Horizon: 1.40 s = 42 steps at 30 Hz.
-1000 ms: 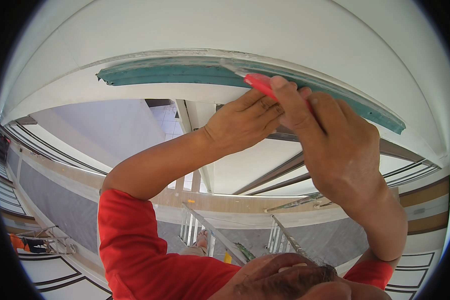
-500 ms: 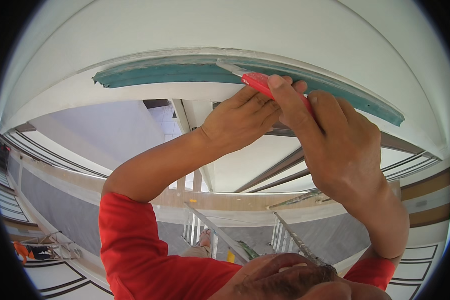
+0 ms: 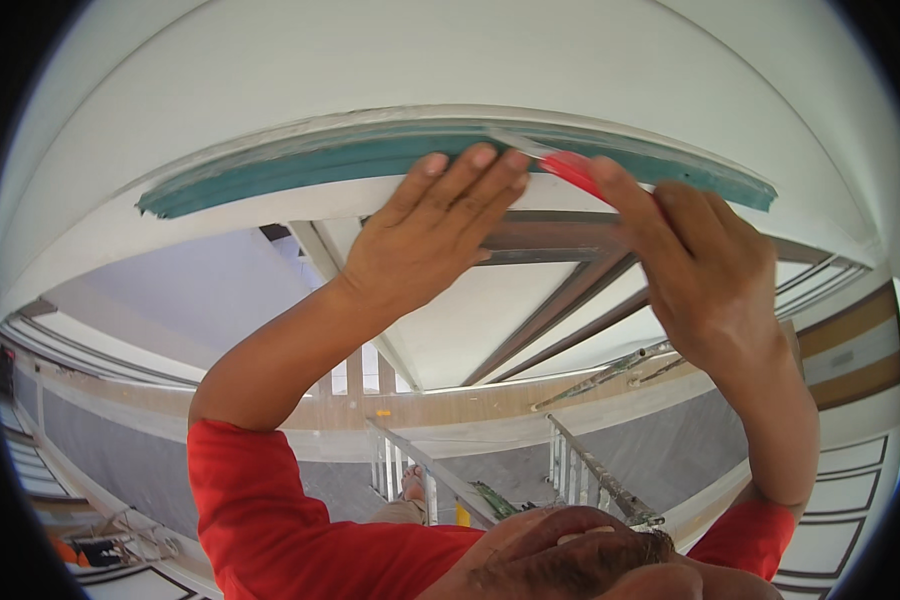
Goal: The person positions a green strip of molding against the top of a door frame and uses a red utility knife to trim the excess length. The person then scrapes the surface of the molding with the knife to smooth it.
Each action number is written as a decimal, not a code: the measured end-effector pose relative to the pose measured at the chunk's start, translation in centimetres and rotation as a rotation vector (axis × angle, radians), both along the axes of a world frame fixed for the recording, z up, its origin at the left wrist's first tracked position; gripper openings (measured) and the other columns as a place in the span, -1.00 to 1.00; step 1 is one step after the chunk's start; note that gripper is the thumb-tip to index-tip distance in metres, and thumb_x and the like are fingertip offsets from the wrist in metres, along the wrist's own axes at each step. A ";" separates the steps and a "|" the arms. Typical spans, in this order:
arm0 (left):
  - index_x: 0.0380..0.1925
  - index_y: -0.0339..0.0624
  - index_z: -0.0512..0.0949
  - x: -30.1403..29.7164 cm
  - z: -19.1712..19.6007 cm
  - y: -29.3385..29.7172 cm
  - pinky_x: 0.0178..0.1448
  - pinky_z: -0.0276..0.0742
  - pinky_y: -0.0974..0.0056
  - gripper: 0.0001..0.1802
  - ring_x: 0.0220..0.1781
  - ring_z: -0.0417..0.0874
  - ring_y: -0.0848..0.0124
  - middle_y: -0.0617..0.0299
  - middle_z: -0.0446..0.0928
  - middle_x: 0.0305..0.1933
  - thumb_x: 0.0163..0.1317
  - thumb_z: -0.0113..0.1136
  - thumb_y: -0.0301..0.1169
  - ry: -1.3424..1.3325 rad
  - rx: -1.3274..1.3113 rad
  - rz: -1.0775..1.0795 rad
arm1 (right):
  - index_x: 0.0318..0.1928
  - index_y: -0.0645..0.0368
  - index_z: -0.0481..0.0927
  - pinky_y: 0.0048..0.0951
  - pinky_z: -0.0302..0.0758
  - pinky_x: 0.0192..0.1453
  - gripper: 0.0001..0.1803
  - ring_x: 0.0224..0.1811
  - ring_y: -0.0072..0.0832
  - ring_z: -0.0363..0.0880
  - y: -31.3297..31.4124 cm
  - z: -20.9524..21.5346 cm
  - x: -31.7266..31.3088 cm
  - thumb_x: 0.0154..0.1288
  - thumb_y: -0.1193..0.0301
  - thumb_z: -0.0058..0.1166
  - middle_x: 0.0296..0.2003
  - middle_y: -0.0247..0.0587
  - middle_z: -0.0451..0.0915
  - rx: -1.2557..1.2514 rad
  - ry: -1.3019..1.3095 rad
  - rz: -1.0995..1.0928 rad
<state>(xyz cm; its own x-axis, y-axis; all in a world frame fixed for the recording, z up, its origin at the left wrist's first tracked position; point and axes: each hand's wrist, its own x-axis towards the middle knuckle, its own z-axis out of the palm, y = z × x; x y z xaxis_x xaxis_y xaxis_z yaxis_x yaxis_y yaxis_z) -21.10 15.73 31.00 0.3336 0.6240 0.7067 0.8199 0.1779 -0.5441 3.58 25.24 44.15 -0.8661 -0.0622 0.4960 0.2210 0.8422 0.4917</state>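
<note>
A: Near to far, pls. Worker's R hand [image 3: 715, 260]?
B: Just below & right of mid teal strip [image 3: 360, 158]. Closed round the grip of a red-handled utility knife [image 3: 578, 173], thumb laid along it. Blade [image 3: 518, 145] slants up-left over the strip, tip near its upper edge, approx. mid-length. Whether it bites in: can't tell.
A: L hand [image 3: 420, 235]?
B: Open, flat-ish, fingers straight w/ small gaps, holding nothing. Fingertips overlap the strip's lower part, just under the blade; prob. touching, contact not certain.
A: Which step, then?
B: Looks like a cutting or scraping pass along the strip's upper edge, L hand steadying. Judgement only, obv.
A: And the next move calls for?
B: Prob. a shallow blade angle, even pressure on that edge, & L fingertips kept clear, as the tip sits v. close to them.
A: Strip's surroundings?
B: It runs overhead, ragged at its left end, w/ white panelling [image 3: 470, 60] above it. Lens bends the lot.
A: Further off?
B: Brown frame member [image 3: 545, 235] below the strip's middle; then, well below the strip, a ladder [image 3: 440, 475] & grey floor [image 3: 120, 430].
</note>
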 end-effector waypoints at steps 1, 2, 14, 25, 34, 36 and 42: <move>0.45 -0.04 0.41 0.0 0.0 0.0 0.77 -0.33 -0.07 0.09 0.74 -0.05 0.14 0.18 0.13 0.68 -0.12 0.49 0.17 -0.004 0.003 -0.008 | 0.32 0.11 0.59 -0.39 0.61 -0.43 -0.34 -0.40 -0.39 0.60 0.1 0.1 -0.4 0.14 0.56 0.36 -0.33 -0.20 0.58 0.002 -0.003 0.026; 0.45 -0.04 0.41 0.1 0.0 0.0 0.77 -0.32 -0.07 0.10 0.74 -0.05 0.14 0.18 0.13 0.67 -0.13 0.51 0.17 -0.010 0.004 -0.010 | 0.30 0.11 0.59 -0.41 0.57 -0.45 -0.36 -0.43 -0.42 0.55 0.4 -0.3 -0.4 0.14 0.55 0.34 -0.36 -0.23 0.55 0.020 0.022 0.042; 0.45 -0.09 0.41 -0.4 -0.3 0.5 0.76 -0.27 -0.08 0.14 0.74 -0.05 0.10 0.13 0.17 0.66 -0.17 0.57 0.15 -0.007 0.049 -0.039 | 0.35 0.07 0.57 -0.41 0.63 -0.44 -0.31 -0.40 -0.40 0.64 4.0 -0.6 5.2 0.16 0.51 0.41 -0.34 -0.21 0.66 -0.020 0.028 0.000; 0.44 -0.18 0.40 -0.4 -0.4 0.5 0.75 -0.28 -0.10 0.12 0.74 -0.06 0.05 0.07 0.19 0.65 -0.09 0.58 0.13 -0.002 0.063 -0.072 | 0.34 0.05 0.58 -0.39 0.59 -0.44 -0.31 -0.45 -0.42 0.60 6.9 -0.6 8.1 0.14 0.53 0.41 -0.34 -0.20 0.66 0.018 0.048 -0.107; 0.42 -0.27 0.39 -0.3 -0.5 0.4 0.75 -0.28 -0.09 0.11 0.74 -0.06 0.04 0.00 0.17 0.64 -0.05 0.59 0.12 -0.043 0.036 -0.052 | 0.34 0.01 0.59 -0.44 0.55 -0.47 -0.32 -0.44 -0.45 0.60 6.5 -0.4 8.3 0.16 0.51 0.40 -0.33 -0.25 0.66 0.052 0.047 -0.085; 0.43 -0.29 0.37 -0.4 -0.7 0.4 0.75 -0.29 -0.09 0.12 0.74 -0.07 0.03 -0.02 0.17 0.64 -0.05 0.59 0.13 -0.036 0.037 -0.041 | 0.33 0.03 0.60 -0.44 0.59 -0.44 -0.35 -0.42 -0.43 0.63 7.3 -0.4 8.8 0.18 0.52 0.38 -0.33 -0.24 0.68 0.062 0.021 -0.126; 0.46 -0.26 0.34 -0.5 -1.0 0.8 0.75 -0.30 -0.10 0.16 0.74 -0.08 0.01 -0.02 0.15 0.65 -0.07 0.59 0.14 -0.039 0.073 -0.058 | 0.35 0.03 0.56 -0.44 0.67 -0.38 -0.34 -0.35 -0.44 0.70 12.2 -1.0 15.1 0.21 0.55 0.36 -0.32 -0.16 0.73 0.062 0.104 -0.267</move>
<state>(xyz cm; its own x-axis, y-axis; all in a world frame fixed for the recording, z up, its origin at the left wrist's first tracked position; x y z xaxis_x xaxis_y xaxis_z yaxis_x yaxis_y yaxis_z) -21.57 16.51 30.02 0.3393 0.5507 0.7627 0.8501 0.1676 -0.4992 18.66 37.41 43.12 -0.8009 0.1281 0.5849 0.4824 0.7169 0.5034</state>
